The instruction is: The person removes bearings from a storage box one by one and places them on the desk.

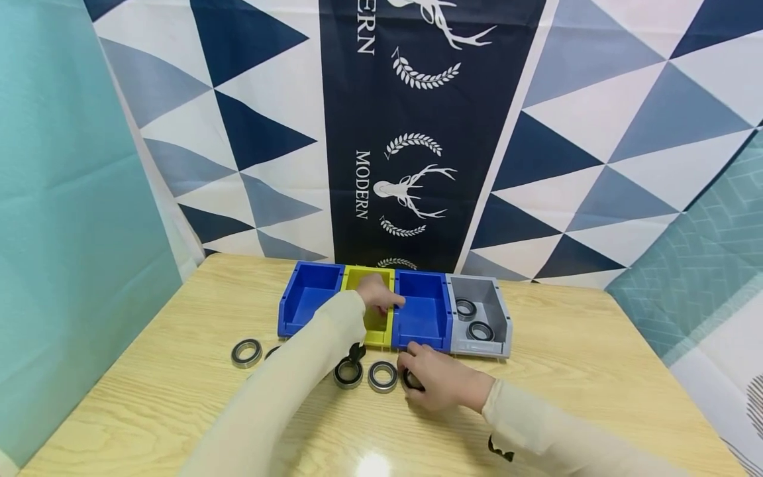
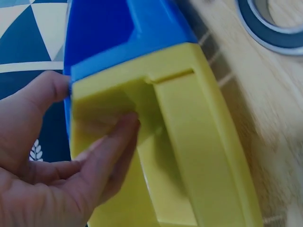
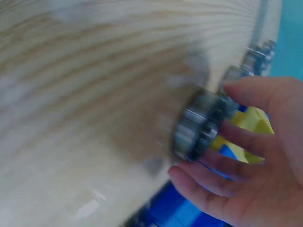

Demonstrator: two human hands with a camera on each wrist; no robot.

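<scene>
My left hand (image 1: 377,293) reaches into the yellow bin (image 1: 381,339) and holds nothing. In the left wrist view its fingers (image 2: 111,156) extend inside the bin, and the thumb rests at the wall beside the neighbouring blue bin (image 2: 99,42). In front of the bins my right hand (image 1: 438,377) curls its fingers and thumb around a ball bearing (image 1: 411,379) on the table. That bearing (image 3: 194,130) shows between thumb and fingers in the blurred right wrist view. To its left lie two more bearings, one plain (image 1: 382,376) and one near the left sleeve (image 1: 348,373).
The joined row has a blue bin (image 1: 287,311) at left, another blue bin (image 1: 422,298) right of the yellow one, and a grey bin (image 1: 501,318) holding two bearings (image 1: 480,331). Another bearing (image 1: 246,352) lies at far left, with one partly hidden by the left sleeve.
</scene>
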